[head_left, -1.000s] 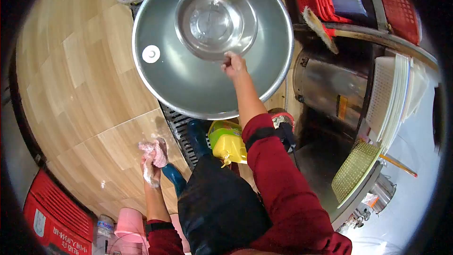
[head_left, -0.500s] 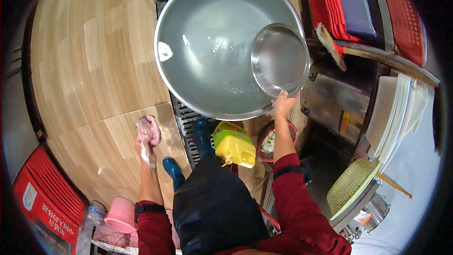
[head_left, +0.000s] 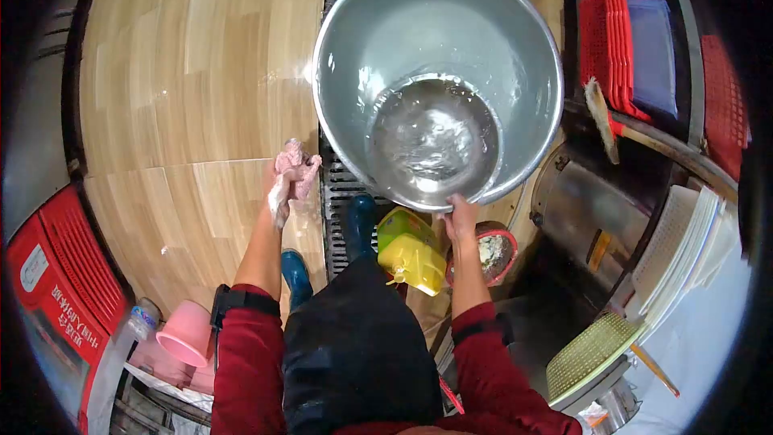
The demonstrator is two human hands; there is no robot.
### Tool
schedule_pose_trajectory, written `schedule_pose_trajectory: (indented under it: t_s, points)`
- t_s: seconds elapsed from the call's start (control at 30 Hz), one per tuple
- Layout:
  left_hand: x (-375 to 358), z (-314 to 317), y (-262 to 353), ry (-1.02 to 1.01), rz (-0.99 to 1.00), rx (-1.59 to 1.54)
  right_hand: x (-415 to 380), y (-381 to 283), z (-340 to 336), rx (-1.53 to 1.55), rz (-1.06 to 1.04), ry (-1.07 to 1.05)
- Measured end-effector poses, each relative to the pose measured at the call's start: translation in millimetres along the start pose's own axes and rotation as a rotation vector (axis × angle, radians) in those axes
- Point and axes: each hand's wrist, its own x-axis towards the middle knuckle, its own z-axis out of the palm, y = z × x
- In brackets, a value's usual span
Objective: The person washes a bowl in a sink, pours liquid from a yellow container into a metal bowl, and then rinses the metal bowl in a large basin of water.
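My left hand [head_left: 282, 187] is closed round a crumpled pink cloth [head_left: 299, 167], with white suds on the hand and wrist. It is held over the wood-look floor, left of a large round metal tub [head_left: 354, 56] of water. My right hand [head_left: 460, 219] grips the near rim of a round stainless steel basin [head_left: 388, 157]. That basin sits inside the tub at its near side, and rippling, shiny water shows in it. The underside of the basin is hidden.
A yellow jug [head_left: 415, 264] and a red-rimmed bowl [head_left: 501, 251] with pale scraps stand near my boots [head_left: 296, 274]. A drain grate [head_left: 334, 201] runs beside the tub. At right are red baskets [head_left: 605, 56], a long-handled brush [head_left: 600, 117] and a green colander [head_left: 584, 354].
The basin has come from the tub's right side to its near middle, and its water now ripples. My left hand has moved up and right with the cloth. The view has shifted.
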Motion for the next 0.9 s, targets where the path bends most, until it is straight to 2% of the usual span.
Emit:
schedule_pose_trajectory:
  t_s: [0.07, 0.1, 0.17, 0.2, 0.23, 0.3, 0.33, 0.37, 0.43, 0.47, 0.5, 0.57, 0.6, 0.63, 0.7, 0.77, 0.83, 0.87, 0.9]
  points:
    - [20, -5, -16, -0.243, 0.092, -0.042, -5, 17, -6, 0.098, 0.02, -0.192]
    - [18, -2, -13, -0.241, 0.088, -0.043, -20, 10, 4, 0.096, 0.023, -0.189]
    - [11, 7, 3, -0.18, -0.103, 0.108, -57, -24, 35, 0.0, -0.058, -0.193]
    - [6, 11, 5, -0.145, -0.144, 0.08, -57, -25, 35, -0.081, 0.048, -0.287]
    - [8, 13, 5, -0.142, -0.142, 0.074, -57, -25, 37, -0.085, 0.046, -0.292]
    - [15, 15, 5, -0.051, -0.099, 0.323, -64, -24, 42, -0.261, 0.081, -0.212]
    - [38, -3, -23, -0.068, -0.141, 0.13, -60, -25, 42, -0.336, 0.098, -0.244]
    - [48, -14, -34, -0.063, -0.144, 0.124, -57, -23, 44, -0.343, 0.101, -0.246]
    - [62, -35, -53, -0.113, 0.099, 0.612, -52, -19, 49, -0.167, 0.121, -0.196]
    - [70, -43, -66, -0.006, 0.003, 0.191, -54, -21, 49, -0.172, 0.122, -0.199]
    - [70, -45, -63, -0.001, 0.004, 0.187, -60, -33, 55, -0.232, 0.051, -0.261]
    - [57, -43, -39, 0.204, -0.293, 0.689, -72, -46, 64, -0.297, -0.016, -0.33]
    - [23, -17, 11, 0.034, -0.397, 0.919, -80, -48, 65, -0.314, -0.014, -0.32]
    - [27, -23, 3, 0.037, -0.399, 0.912, -88, -54, 67, -0.332, -0.014, -0.31]
    - [45, -35, -24, -0.002, -0.012, 1.204, -107, -77, 75, -0.425, 0.0, -0.307]
    - [48, -39, -36, -0.014, 0.05, 1.195, -124, -93, 81, -0.522, 0.019, -0.296]
    - [56, -46, -64, -0.045, 0.106, 1.191, -141, -101, 83, -0.562, -0.25, -0.346]
    - [70, -54, -88, -0.083, 0.138, 1.004, -148, -109, 86, -0.566, -0.252, -0.338]
    - [88, -60, -118, -0.117, 0.17, 0.819, -153, -116, 91, -0.718, -0.547, -0.412]
